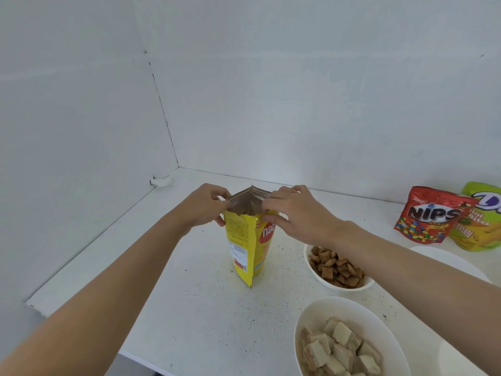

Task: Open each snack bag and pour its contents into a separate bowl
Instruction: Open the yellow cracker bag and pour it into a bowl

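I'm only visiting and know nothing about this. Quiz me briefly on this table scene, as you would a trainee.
1. True or false: the left hand and the right hand both pinch the top of the yellow bag.
2. How many bowls visibly hold snacks? A) one B) two C) four
3. Fill in: the red bag in front of the green bag reads ____.

Key
1. True.
2. B: the bowl of brown pieces and the bowl of pale wafers.
3. NIPS.
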The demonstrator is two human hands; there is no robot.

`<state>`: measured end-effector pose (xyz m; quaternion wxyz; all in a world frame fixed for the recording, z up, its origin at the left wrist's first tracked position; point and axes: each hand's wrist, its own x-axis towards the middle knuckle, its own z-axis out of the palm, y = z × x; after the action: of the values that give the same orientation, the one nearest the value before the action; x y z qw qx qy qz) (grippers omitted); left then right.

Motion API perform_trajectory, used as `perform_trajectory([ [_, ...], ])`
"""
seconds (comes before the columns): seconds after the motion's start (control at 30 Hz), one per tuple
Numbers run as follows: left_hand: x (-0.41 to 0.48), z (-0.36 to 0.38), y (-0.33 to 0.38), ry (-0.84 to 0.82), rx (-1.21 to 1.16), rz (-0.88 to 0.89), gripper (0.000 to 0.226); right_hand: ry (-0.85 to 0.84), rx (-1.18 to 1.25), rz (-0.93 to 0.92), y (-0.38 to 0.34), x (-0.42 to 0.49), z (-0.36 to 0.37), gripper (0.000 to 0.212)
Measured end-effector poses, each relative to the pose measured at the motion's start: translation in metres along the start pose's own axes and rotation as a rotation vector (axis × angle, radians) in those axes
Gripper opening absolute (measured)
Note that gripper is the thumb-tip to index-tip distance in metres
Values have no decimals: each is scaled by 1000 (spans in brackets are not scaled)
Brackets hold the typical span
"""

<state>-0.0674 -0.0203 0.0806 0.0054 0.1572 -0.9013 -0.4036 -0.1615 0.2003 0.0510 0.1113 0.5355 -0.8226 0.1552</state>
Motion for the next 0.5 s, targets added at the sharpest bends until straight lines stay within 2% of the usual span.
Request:
perform_trajectory([
  [0.17, 3, -8, -11, 18, -20, 10, 15, 0, -76, 18, 11, 0, -1, 25],
  [0.37, 7, -6, -5, 141, -29, 88, 11, 52, -2, 104, 11, 8, -1, 21],
  [0.5, 11, 2, -2, 232, 105, 177, 10, 91, 60, 109, 3, 16, 1, 33],
])
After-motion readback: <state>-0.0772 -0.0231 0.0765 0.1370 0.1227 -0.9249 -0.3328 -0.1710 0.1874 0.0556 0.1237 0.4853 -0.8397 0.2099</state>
